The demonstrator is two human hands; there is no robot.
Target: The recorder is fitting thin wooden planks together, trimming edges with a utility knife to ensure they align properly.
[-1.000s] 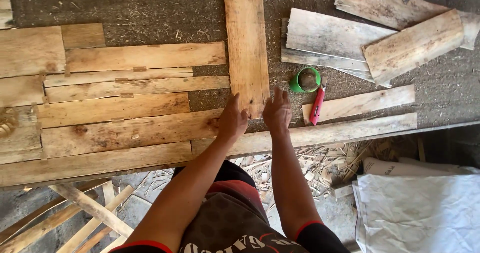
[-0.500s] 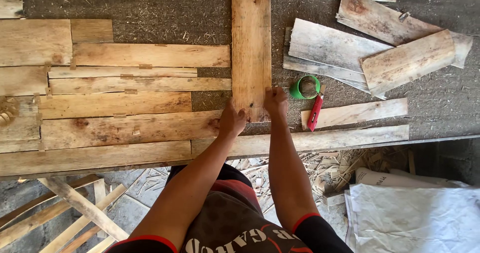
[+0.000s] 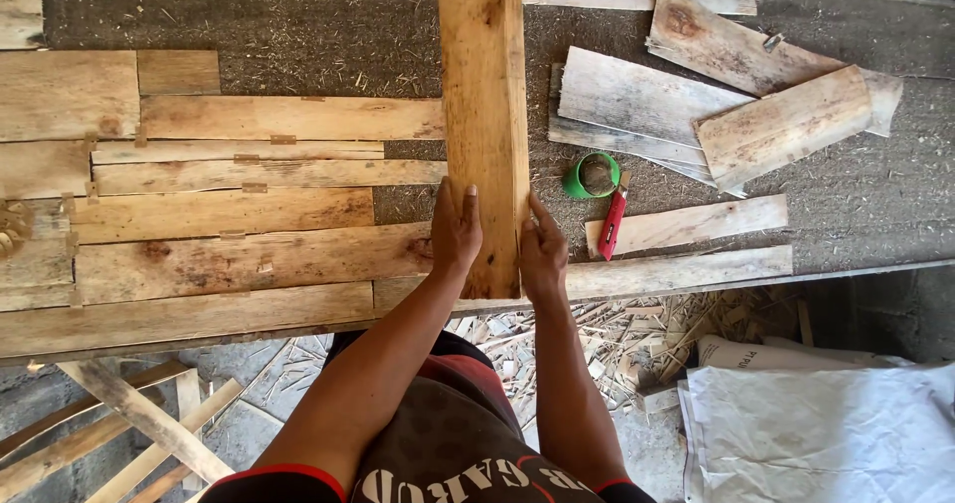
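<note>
Left hand (image 3: 456, 232) and right hand (image 3: 542, 252) grip near end of upright plank (image 3: 483, 115), fingers clasped on its edges; green tape roll (image 3: 594, 176) right.

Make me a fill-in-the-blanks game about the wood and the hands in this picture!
1. Both hands, left hand and right hand, grip the near end of one upright ____.
2. The roll of tape is coloured ____.
3. The cutter beside the tape is coloured ____.
4. The white sacks lie to the person's ____.

Missing words: plank; green; red; right
</note>
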